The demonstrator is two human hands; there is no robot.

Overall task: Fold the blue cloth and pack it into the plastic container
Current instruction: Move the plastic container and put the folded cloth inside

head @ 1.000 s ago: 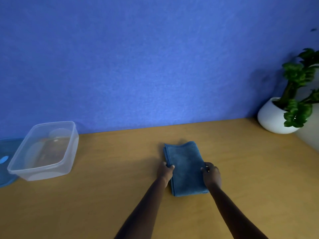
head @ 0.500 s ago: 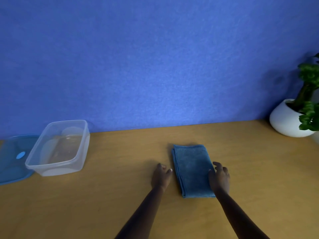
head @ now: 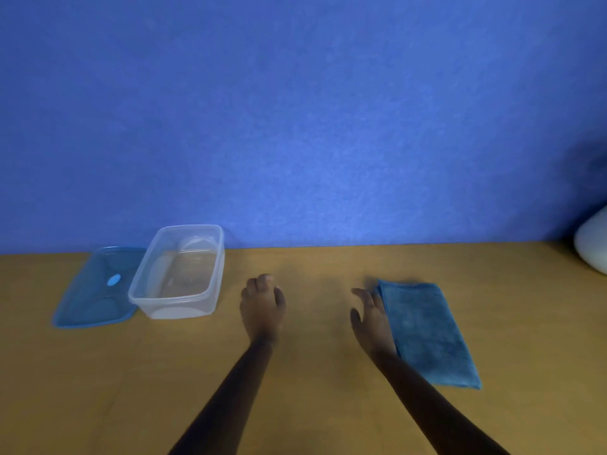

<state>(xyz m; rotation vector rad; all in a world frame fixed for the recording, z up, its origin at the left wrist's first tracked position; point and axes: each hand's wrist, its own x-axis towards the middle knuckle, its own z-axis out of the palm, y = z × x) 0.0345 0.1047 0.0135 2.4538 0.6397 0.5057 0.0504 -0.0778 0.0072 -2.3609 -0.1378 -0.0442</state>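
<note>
The blue cloth (head: 427, 333) lies folded into a narrow rectangle on the wooden table, right of centre. My right hand (head: 371, 318) rests at its left edge, fingers spread, holding nothing. My left hand (head: 262, 307) hovers over bare table between the cloth and the clear plastic container (head: 179, 302), fingers loosely curled, with nothing in it. The container stands open with nothing inside at the left, a short gap from my left hand.
The container's blue lid (head: 95, 290) lies flat just left of it. A white plant pot (head: 594, 244) sits at the far right edge by the blue wall. The wooden table (head: 312, 372) runs back to the wall.
Both hands have let go of the cloth's sides. My left hand has moved left toward the container. The view has swung left, so the pot is nearly out of frame.
</note>
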